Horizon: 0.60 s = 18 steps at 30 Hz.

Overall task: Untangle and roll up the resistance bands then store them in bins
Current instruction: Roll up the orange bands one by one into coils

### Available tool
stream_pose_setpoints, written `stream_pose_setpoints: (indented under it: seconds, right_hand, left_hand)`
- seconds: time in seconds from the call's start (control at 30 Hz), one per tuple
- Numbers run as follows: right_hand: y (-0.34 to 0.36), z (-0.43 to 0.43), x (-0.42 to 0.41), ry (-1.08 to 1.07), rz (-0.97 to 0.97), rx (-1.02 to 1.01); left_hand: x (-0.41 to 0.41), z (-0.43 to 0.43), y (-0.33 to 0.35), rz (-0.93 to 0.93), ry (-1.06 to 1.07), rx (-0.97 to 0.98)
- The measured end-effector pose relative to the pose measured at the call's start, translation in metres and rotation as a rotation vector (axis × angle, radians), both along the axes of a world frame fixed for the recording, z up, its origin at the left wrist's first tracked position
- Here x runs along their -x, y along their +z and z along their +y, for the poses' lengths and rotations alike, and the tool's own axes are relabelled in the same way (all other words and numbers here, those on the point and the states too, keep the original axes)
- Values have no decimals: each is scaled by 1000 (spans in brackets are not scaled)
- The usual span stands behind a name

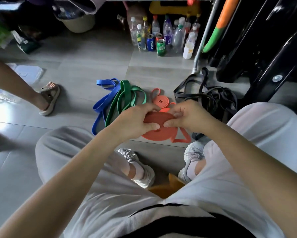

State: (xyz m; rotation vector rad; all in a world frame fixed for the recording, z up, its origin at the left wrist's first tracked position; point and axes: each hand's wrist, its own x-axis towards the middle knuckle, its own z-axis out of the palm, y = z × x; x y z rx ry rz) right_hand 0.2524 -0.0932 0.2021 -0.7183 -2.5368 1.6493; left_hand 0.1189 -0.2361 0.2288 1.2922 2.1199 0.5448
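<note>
Pinching a flat, dark orange rolled band [157,117] from both sides, the left hand [135,121] and right hand [187,117] meet just above the floor [75,69], thumbs on the near face, fingers curled over the far edge. Right below it lies a second orange roll [152,136] with a loose tail, and a small orange coil [161,101] sits just beyond. Off to the left, a blue band [104,102] and a green band [125,98] lie looped and overlapping; to the right, black bands [211,98] sit in a tangled heap.

Containers now: a beige tub [79,23] stands at the back left, its contents too blurred to tell. A cluster of plastic bottles [178,35] stands by the shelf, mostly clear. In front of them, a blue can [150,42] reads "PEPSI", beside a green can [161,48] and a red can [158,37] whose labels I cannot read. An orange object [166,188] peeks out between the legs; whether it is a bin, I cannot tell.
</note>
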Motion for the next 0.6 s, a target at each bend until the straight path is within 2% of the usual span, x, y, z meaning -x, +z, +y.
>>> stream_pose_setpoints:
  seconds: [0.07, 0.13, 0.27, 0.4, 0.6]
  right_hand:
    - [-3, -6, 4, 4, -21, -71]
    - [-4, -9, 4, -3, -13, -60]
    - [-6, -7, -3, -15, -8, 52]
    - [-13, -8, -10, -55, 17, 65]
    - [-18, -9, -14, -69, -1, 46]
  left_hand:
    - [-5, 2, -2, 119, -50, 41]
    - [-8, 3, -4, 151, -45, 40]
    - [-6, -1, -10, 53, 34, -2]
    - [-8, -2, -15, 36, 42, -12]
    - [-19, 2, -19, 327, -121, -62]
